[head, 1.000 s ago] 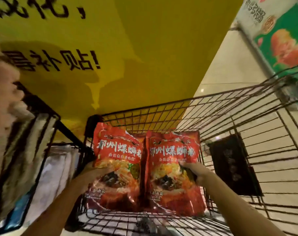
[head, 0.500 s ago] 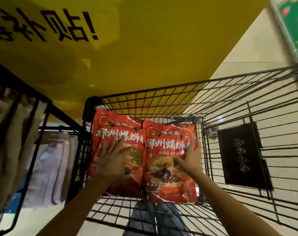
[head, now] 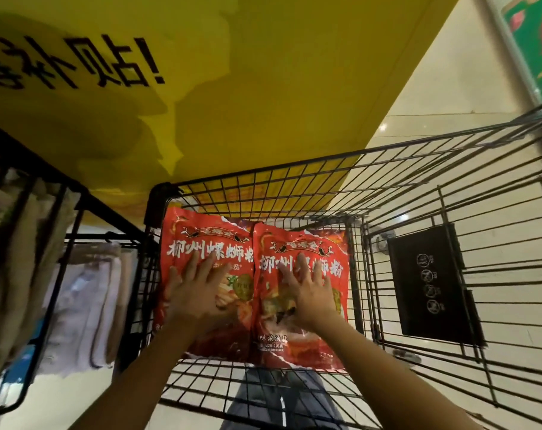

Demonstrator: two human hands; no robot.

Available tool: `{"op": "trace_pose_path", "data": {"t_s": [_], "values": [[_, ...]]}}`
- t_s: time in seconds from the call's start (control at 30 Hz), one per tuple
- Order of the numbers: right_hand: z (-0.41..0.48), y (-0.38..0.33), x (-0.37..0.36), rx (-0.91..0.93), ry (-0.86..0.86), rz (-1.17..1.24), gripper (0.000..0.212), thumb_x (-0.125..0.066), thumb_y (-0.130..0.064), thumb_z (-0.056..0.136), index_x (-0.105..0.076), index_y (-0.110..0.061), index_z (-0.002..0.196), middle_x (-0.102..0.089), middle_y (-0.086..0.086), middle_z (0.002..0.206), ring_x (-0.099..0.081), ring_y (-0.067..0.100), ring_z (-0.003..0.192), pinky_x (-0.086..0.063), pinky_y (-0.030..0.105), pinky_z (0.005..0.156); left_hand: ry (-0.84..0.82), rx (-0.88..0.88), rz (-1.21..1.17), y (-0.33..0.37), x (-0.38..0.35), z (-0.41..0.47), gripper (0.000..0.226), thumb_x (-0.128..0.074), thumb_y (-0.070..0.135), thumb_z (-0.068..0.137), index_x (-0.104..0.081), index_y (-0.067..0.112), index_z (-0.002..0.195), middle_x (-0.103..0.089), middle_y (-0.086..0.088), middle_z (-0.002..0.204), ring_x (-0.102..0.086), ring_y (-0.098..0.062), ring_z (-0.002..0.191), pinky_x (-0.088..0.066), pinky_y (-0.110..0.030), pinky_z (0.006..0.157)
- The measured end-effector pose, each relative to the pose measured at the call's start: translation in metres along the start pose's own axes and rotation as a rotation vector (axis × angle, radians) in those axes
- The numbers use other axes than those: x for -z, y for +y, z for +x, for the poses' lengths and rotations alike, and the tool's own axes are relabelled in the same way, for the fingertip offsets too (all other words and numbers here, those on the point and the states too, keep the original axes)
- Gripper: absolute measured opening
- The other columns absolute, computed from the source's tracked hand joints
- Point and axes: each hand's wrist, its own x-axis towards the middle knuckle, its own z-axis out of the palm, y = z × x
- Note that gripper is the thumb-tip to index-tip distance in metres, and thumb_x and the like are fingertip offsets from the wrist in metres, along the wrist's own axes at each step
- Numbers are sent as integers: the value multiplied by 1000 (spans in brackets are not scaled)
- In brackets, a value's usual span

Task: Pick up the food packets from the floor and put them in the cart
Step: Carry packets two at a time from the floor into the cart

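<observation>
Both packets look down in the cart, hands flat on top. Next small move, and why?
Probably lift both hands straight off and draw them back. The left hand lies flat on the left packet, the right hand on the right packet, fingers spread; both packets rest side by side in the cart, gripped by nothing.

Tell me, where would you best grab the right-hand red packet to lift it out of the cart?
Probably pinch its near bottom edge, coming from above on the person's side. The right packet lies flat on the cart floor, the left packet hugs one side, the wire wall the other; only that near edge looks free.
</observation>
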Motion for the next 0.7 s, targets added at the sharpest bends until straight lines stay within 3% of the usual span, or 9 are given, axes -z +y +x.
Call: {"op": "trace_pose_path", "data": {"t_s": [0.07,0.17,0.37,0.7], "values": [[-1,4,8,11,21,53,110,-62,-64,74,17,-41,147,28,10,153,6,44,143,-8,57,116,23,27,66,6,13,2,100,-26,89,69,-4,35,150,5,-4,161,6,-30,147,2,-62,111],[-1,10,19,23,71,88,100,-58,-61,80,8,-33,151,6,9,160,-7,37,146,-12,52,117,97,49,43,12,28,1,96,-39,83,71,-19,30,149,-12,-6,160,-10,-29,146,-9,-63,113],[-13,22,57,68,265,128,84,-48,-59,87,-11,-19,151,-22,10,155,-24,31,141,-27,47,114,122,3,54,28,74,2,90,-37,77,79,-10,30,151,-4,-3,161,-8,-25,147,-3,-52,117],[-75,58,140,28,556,162,64,-44,-50,92,-29,-16,144,-35,6,150,-35,24,136,-32,42,110,363,-140,-5,87,184,-23,83,-39,72,83,-17,28,150,-17,-2,159,-19,-23,145,-15,-43,119]]}}
